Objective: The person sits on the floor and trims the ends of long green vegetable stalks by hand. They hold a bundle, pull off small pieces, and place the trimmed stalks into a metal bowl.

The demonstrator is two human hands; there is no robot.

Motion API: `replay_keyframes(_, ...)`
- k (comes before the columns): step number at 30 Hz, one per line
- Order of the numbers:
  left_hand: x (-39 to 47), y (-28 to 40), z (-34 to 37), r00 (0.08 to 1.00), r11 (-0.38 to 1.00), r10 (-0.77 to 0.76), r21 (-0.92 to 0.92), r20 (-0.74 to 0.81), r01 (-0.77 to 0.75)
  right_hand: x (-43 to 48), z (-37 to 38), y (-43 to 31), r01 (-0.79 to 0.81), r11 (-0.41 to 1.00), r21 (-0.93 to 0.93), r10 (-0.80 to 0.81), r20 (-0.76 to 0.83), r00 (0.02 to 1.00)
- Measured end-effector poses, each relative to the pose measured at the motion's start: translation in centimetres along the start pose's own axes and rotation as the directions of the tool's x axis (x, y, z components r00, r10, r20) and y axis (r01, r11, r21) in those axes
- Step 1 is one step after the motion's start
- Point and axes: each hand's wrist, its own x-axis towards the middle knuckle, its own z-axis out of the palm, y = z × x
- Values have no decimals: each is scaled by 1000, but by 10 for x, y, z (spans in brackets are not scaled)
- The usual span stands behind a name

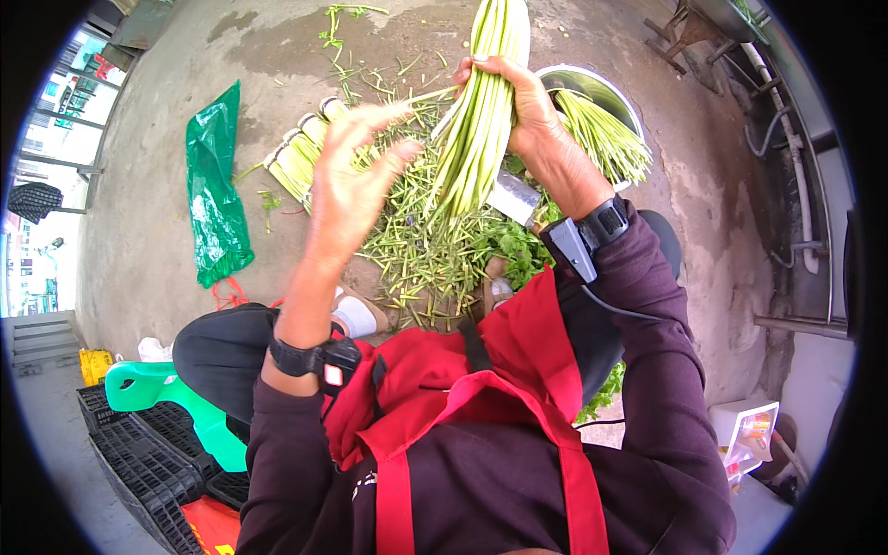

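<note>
My right hand [531,104] grips a thick bundle of long green stalks, apparently garlic scapes [475,149], held upright above the floor. To its left is my left hand [350,184], slightly blurred, with thumb and fingers apart. One loose stalk [433,94] spans from the bundle to the left fingertips; whether they touch it, I cannot tell. Several tied bundles of stalks [295,159] lie side by side beyond my left hand. Cut stalk pieces [423,260] are heaped beneath both hands. A cleaver's metal blade [515,196] shows below my right wrist, its handle partly hidden.
A white bucket [631,114] with more stalks [600,128] stands right. Leafy greens [517,253] lie near my foot. A green plastic bag [215,194] is on the floor at left. Black crates [146,458] and a green plastic stool [187,409] are beside my left leg.
</note>
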Motion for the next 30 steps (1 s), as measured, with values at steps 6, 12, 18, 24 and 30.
replay_keyframes(6,-8,18,35,954,965,-262,29,149,260,-8,16,10,100,954,-283,-125,-74,989)
replay_keyframes(12,-5,-11,26,939,926,-287,-195,191,323,-11,22,12,122,932,-341,-152,-63,986)
replay_keyframes(18,14,-39,6,822,578,-567,-734,-47,357,-15,24,12,135,942,-306,-157,-50,986)
replay_keyframes(24,-23,-18,-1,967,954,-254,-167,-10,249,2,7,0,31,999,12,-31,-32,999)
replay_keyframes(30,-32,4,14,989,991,-73,117,132,58,5,-4,5,13,999,35,-13,-25,1000)
